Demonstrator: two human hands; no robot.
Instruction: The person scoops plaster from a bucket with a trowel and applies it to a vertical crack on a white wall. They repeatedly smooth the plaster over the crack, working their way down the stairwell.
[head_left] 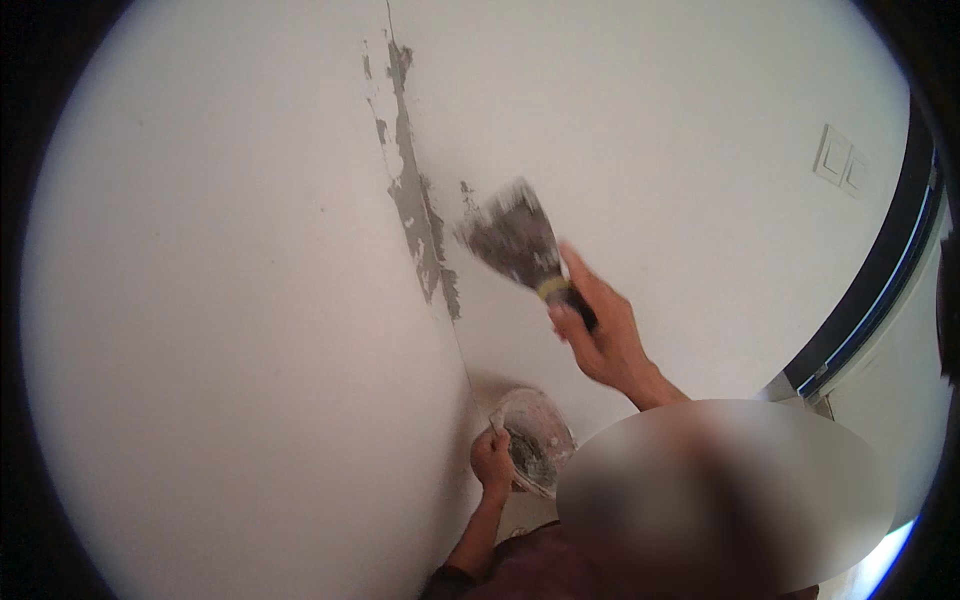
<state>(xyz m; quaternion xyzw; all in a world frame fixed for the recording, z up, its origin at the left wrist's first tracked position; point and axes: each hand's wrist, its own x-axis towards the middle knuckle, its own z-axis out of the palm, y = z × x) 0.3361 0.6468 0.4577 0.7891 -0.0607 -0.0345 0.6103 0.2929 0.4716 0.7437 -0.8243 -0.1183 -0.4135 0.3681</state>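
My right hand point(605, 330) grips the handle of a wide putty knife point(510, 230), its blurred blade smeared with dark material and raised just right of a vertical seam in a white wall corner. Patchy grey filler point(405, 205) runs along the upper part of this seam, with ragged edges and small white gaps. Lower down, my left hand point(491, 460) is closed on the left rim of a round, stained bucket point(545, 435) that has some grey mixture inside, held low by the corner.
A white switch plate point(838, 157) is on the right-hand wall. A dark curved-looking frame point(870, 290) runs along the far right, beside a pale surface. The plain left wall point(200, 320) stands close by my left arm. A blurred oval hides the lower right of the view.
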